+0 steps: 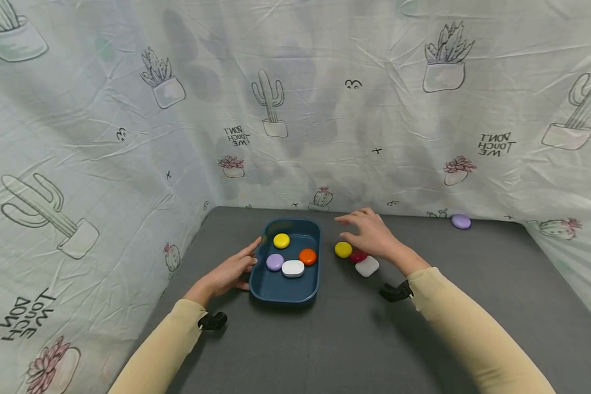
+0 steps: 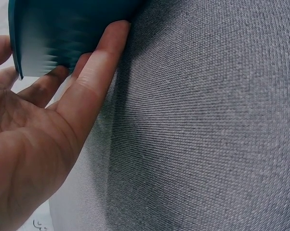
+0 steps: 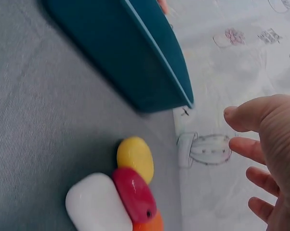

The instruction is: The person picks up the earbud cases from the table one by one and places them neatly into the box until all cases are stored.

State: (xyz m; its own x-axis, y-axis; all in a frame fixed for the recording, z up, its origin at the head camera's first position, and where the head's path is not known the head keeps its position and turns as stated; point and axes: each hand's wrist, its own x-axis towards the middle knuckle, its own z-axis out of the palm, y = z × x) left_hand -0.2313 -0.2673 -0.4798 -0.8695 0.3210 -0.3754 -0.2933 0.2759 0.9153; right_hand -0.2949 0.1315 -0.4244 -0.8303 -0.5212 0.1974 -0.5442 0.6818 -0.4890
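Patterned cloth (image 1: 325, 82): hangs along the table's edge at twelve o'clock and down the left; a piece knocked that way could end up against it.
Grey table (image 1: 285, 350): bears everything; its grip is hard to judge, so a nudged piece might slide.
Right sleeve (image 1: 463, 317): slants in from five o'clock; a careless sweep could brush the loose group.
Blue tray (image 1: 283, 299): appears to sit on the table, four pieces inside; a hard push on its nine o'clock wall would likely skid it toward the loose group.
Left hand (image 1: 229, 272): at the tray's nine o'clock, fingers extended against the outer wall, touching without clenching; so light a contact may not steady the tray if bumped.
Right hand (image 1: 371, 234): released, nothing held, fingers spread above the loose group, between two and three o'clock from the tray.
Wrist camera (image 1: 396, 291): juts below the right cuff; a dropped wrist might knock something with it.
Loose group: white piece (image 1: 367, 266), red piece (image 1: 358, 256), yellow piece (image 1: 343, 250), orange piece (image 3: 151, 224), bunched at three o'clock from the tray; pinching one could scatter its neighbours, red being wedged between yellow and white.
Lone purple piece (image 1: 461, 221): far off toward two o'clock, near the cloth; stretching there risks an arm dragging over the others.
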